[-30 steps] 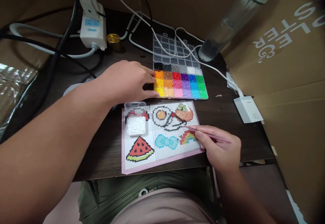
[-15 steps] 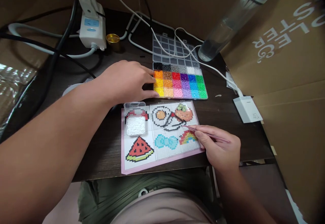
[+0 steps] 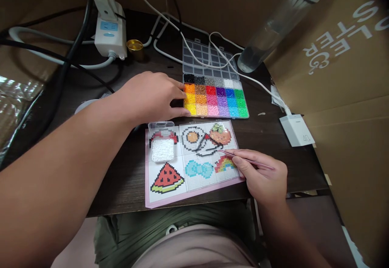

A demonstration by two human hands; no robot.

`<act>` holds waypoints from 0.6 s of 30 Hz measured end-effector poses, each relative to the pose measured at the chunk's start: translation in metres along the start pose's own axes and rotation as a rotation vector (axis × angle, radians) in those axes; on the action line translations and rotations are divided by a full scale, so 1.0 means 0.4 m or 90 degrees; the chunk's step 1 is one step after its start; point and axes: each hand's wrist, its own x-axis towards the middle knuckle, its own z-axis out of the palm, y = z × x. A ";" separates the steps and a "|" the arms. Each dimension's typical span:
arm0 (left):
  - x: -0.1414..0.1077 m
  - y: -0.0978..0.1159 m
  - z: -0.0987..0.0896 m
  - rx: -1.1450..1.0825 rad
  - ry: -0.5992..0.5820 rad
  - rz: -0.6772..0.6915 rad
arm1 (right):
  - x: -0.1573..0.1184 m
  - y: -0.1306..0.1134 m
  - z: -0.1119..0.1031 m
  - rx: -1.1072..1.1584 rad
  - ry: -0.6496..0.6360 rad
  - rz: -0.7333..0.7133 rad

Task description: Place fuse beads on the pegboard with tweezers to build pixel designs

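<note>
Little moved: right hand [image 3: 265, 175] pinches tweezers [image 3: 227, 153]; spread left hand [image 3: 152, 98] touches coloured-bead case [image 3: 202, 52]; white beads [image 3: 163, 150] fill box [image 3: 158, 125].

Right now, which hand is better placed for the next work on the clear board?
Probably the right hand: it holds the pink tweezers, tips near the black outline on the clear board. The left hand is at the bead box.

dim overall, slightly soft, wide-angle edge stretch

Free room between bead box [image 3: 216, 116] and charger [image 3: 296, 130], with white cable [image 3: 257, 80] across the far side.
</note>
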 end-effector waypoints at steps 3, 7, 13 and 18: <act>-0.001 0.001 -0.003 0.006 0.011 0.012 | 0.001 -0.001 0.000 0.004 -0.001 0.000; -0.002 0.005 -0.008 0.014 -0.003 -0.002 | 0.000 -0.001 0.001 0.017 0.007 0.009; -0.002 0.016 -0.016 0.025 -0.016 0.001 | -0.002 0.001 0.006 0.040 0.027 0.035; -0.002 0.024 -0.024 0.003 -0.018 -0.012 | -0.003 0.001 0.005 0.016 0.034 0.061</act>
